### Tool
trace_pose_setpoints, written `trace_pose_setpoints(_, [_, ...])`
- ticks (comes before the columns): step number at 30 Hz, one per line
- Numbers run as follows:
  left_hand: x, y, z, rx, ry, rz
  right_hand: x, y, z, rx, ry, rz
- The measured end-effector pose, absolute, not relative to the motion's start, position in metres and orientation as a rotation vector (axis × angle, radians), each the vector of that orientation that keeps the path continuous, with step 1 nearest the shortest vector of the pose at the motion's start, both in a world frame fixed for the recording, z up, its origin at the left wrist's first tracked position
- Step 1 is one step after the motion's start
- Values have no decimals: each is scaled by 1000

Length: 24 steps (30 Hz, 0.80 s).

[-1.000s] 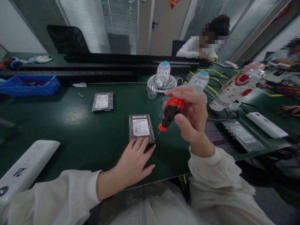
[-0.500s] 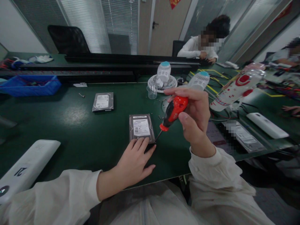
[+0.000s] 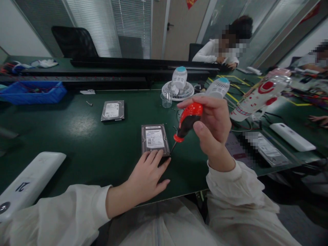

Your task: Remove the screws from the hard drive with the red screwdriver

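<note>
A hard drive [image 3: 154, 138] with a white label lies flat on the green table [image 3: 77, 143] in front of me. My left hand [image 3: 148, 176] rests on its near edge, fingers stretched flat and pressing it down. My right hand [image 3: 212, 124] is closed around the red and black handle of a screwdriver [image 3: 186, 121]. The screwdriver's thin tip reaches down to the drive's near right corner.
A second hard drive [image 3: 112, 110] lies further back left. A small white fan [image 3: 178, 85], a clear cup [image 3: 166, 100] and loose screws sit behind. A white device [image 3: 28, 182] lies at the near left, a blue bin [image 3: 30, 92] far left. Other people work at the right and back.
My right hand's fingers have shifted on the screwdriver handle, which has turned slightly. The tip stays at the drive's corner. My left hand has not moved.
</note>
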<state>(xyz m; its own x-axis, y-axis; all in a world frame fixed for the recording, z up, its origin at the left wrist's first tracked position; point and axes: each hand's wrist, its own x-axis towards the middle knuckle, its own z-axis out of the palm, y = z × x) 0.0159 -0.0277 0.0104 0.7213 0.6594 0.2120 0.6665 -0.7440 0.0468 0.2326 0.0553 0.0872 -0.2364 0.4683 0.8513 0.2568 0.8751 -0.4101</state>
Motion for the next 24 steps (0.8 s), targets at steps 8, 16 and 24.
trace_pose_setpoints(8, [17,-27,11,-2877,-1115,-345,232,72,93,-345,-1781,-147])
trace_pose_setpoints(16, [15,-27,10,-2882,-1115,-361,233,57,97,-469,-1846,88])
trace_pose_setpoints(24, [17,-28,11,-2889,-1119,-345,233,65,96,-409,-1764,-125])
